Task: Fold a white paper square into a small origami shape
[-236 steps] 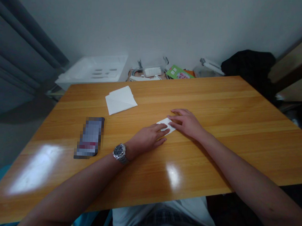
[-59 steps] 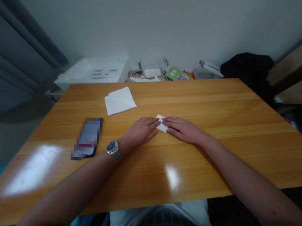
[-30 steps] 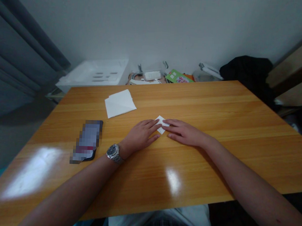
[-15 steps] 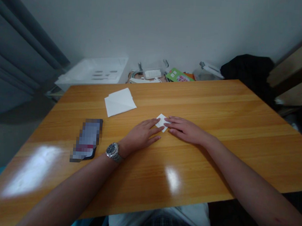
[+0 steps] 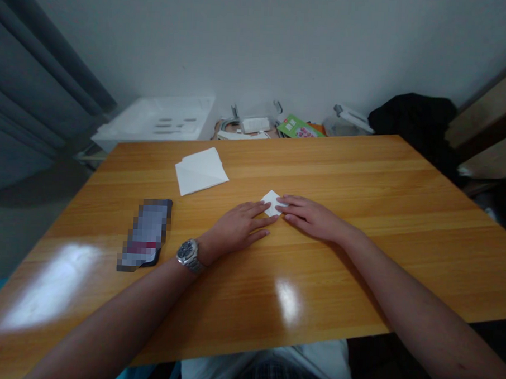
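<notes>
A small folded piece of white paper point(image 5: 272, 199) lies flat on the wooden table point(image 5: 340, 305) between my two hands. My left hand point(image 5: 243, 225), with a metal watch point(image 5: 188, 254) on its wrist, rests palm down, fingers spread, its fingertips on the paper's left and near edges. From the right, my right hand point(image 5: 310, 217) lays its outstretched fingertips on the paper's right side. Fingers cover parts of the paper, so its full outline is hidden. Neither hand grips anything.
A stack of white paper sheets point(image 5: 201, 171) lies further back on the left. Nearer, left of my wrist, is a phone point(image 5: 148, 232) with a blurred screen. Beyond the far edge stand a white tray point(image 5: 164, 116), a green booklet point(image 5: 300, 126) and a dark cloth point(image 5: 413, 115).
The near corner of the small paper no longer points toward me; that edge now looks blunter, with my left finger along it. Both hands have hardly moved.
</notes>
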Demonstrator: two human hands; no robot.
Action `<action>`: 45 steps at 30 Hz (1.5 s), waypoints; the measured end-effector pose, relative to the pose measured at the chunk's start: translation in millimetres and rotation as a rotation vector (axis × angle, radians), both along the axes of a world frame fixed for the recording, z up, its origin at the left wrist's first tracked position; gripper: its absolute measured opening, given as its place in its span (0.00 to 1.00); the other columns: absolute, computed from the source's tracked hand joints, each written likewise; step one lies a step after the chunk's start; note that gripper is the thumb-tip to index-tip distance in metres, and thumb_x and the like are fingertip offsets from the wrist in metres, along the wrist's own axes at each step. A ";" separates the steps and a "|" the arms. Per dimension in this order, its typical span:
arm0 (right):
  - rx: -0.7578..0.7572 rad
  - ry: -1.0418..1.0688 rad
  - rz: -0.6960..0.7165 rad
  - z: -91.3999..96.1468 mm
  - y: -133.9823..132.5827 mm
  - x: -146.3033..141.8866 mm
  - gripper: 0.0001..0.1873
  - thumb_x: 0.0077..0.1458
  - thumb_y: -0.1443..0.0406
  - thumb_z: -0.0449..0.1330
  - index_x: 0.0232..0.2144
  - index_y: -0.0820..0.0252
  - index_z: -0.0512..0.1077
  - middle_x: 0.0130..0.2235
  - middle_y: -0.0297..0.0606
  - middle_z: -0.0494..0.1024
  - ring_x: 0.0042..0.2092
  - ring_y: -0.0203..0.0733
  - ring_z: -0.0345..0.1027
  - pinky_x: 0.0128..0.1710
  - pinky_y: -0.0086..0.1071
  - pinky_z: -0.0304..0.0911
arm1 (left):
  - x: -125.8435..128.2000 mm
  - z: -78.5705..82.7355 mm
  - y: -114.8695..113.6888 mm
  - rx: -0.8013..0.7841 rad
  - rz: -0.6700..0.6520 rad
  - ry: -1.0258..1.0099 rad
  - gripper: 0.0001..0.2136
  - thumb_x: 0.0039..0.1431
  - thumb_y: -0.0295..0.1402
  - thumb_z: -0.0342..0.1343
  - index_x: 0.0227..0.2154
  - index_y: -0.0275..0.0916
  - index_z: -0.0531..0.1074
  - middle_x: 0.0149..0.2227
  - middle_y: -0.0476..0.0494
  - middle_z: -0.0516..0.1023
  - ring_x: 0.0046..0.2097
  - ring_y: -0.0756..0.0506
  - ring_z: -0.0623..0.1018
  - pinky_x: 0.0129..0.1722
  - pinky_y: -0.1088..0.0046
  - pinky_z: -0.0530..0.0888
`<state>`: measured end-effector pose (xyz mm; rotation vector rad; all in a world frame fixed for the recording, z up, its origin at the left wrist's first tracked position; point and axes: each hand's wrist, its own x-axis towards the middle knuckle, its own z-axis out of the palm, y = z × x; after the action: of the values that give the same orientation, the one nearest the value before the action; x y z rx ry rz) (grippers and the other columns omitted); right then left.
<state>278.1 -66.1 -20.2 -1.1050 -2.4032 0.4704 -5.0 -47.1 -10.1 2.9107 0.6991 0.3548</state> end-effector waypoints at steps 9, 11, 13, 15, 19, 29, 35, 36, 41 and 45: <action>0.006 0.053 0.013 5.1 0.2 1.2 0.18 0.67 0.61 0.58 0.57 0.49 0.75 0.57 0.40 0.79 0.59 0.47 0.72 0.62 0.49 0.65 | 2.5 0.4 0.1 -0.043 0.013 -0.069 0.18 0.71 0.43 0.50 0.55 0.39 0.74 0.66 0.33 0.67 0.66 0.36 0.68 0.66 0.50 0.66; -0.009 0.058 0.022 6.0 -0.1 1.5 0.18 0.66 0.61 0.59 0.57 0.49 0.75 0.57 0.41 0.79 0.58 0.48 0.72 0.61 0.48 0.66 | 3.4 2.1 -0.2 -0.065 0.025 -0.082 0.18 0.71 0.43 0.50 0.56 0.39 0.73 0.63 0.34 0.70 0.65 0.37 0.70 0.65 0.52 0.68; -0.017 0.061 0.027 6.2 -0.2 1.5 0.17 0.65 0.60 0.60 0.55 0.50 0.77 0.57 0.41 0.78 0.59 0.48 0.72 0.61 0.48 0.67 | 4.5 3.7 -0.6 -0.076 0.041 -0.084 0.19 0.71 0.43 0.50 0.58 0.38 0.70 0.60 0.34 0.73 0.63 0.38 0.71 0.64 0.54 0.69; -0.012 0.056 0.026 6.2 -0.2 1.0 0.15 0.64 0.60 0.61 0.52 0.50 0.78 0.58 0.42 0.78 0.58 0.48 0.72 0.60 0.47 0.67 | 5.4 4.5 -0.8 -0.072 0.057 -0.078 0.21 0.71 0.43 0.50 0.60 0.38 0.68 0.58 0.35 0.73 0.61 0.37 0.72 0.63 0.55 0.70; 0.020 0.044 0.039 7.5 -0.4 -1.7 0.12 0.64 0.61 0.61 0.47 0.52 0.80 0.55 0.42 0.80 0.55 0.47 0.75 0.57 0.44 0.69 | 6.2 3.3 -0.5 -0.070 0.068 -0.061 0.20 0.71 0.43 0.50 0.60 0.40 0.68 0.58 0.36 0.73 0.60 0.38 0.73 0.61 0.57 0.72; -0.010 0.030 0.093 10.5 -3.4 -5.3 0.14 0.61 0.61 0.65 0.49 0.54 0.79 0.56 0.43 0.79 0.57 0.48 0.73 0.57 0.42 0.68 | 6.8 4.3 -1.0 -0.112 0.090 -0.078 0.15 0.74 0.41 0.45 0.54 0.42 0.69 0.53 0.41 0.75 0.52 0.42 0.78 0.50 0.66 0.76; 0.066 0.007 0.073 8.7 -2.6 -11.5 0.11 0.65 0.62 0.61 0.48 0.56 0.78 0.53 0.44 0.80 0.54 0.48 0.75 0.54 0.42 0.70 | 8.2 6.2 -1.5 -0.123 0.107 -0.095 0.14 0.75 0.40 0.44 0.52 0.41 0.70 0.49 0.42 0.76 0.49 0.43 0.79 0.48 0.67 0.76; 0.089 -0.001 0.062 7.9 -2.3 -13.1 0.11 0.66 0.62 0.60 0.47 0.55 0.79 0.52 0.44 0.81 0.53 0.48 0.75 0.53 0.42 0.70 | 8.0 5.0 -1.7 -0.117 0.098 -0.101 0.14 0.74 0.40 0.45 0.52 0.41 0.70 0.50 0.41 0.76 0.50 0.43 0.79 0.49 0.67 0.76; 0.172 -0.012 0.006 5.0 -2.1 -18.2 0.10 0.68 0.62 0.57 0.43 0.56 0.79 0.48 0.42 0.83 0.48 0.47 0.77 0.49 0.41 0.71 | 7.7 0.4 -1.8 -0.100 0.082 -0.132 0.16 0.71 0.44 0.51 0.55 0.42 0.69 0.54 0.41 0.75 0.52 0.42 0.78 0.51 0.67 0.76; 0.186 0.059 -0.075 10.3 -5.6 -19.3 0.10 0.69 0.61 0.56 0.42 0.56 0.78 0.43 0.42 0.84 0.43 0.47 0.77 0.44 0.40 0.70 | 9.6 4.9 -0.9 -0.055 0.124 -0.180 0.12 0.73 0.38 0.48 0.51 0.40 0.72 0.50 0.41 0.77 0.49 0.43 0.78 0.49 0.68 0.75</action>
<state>258.8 -71.7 -9.9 -1.0793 -2.2928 0.2457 4.6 -48.0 -5.2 2.7465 0.8479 0.5921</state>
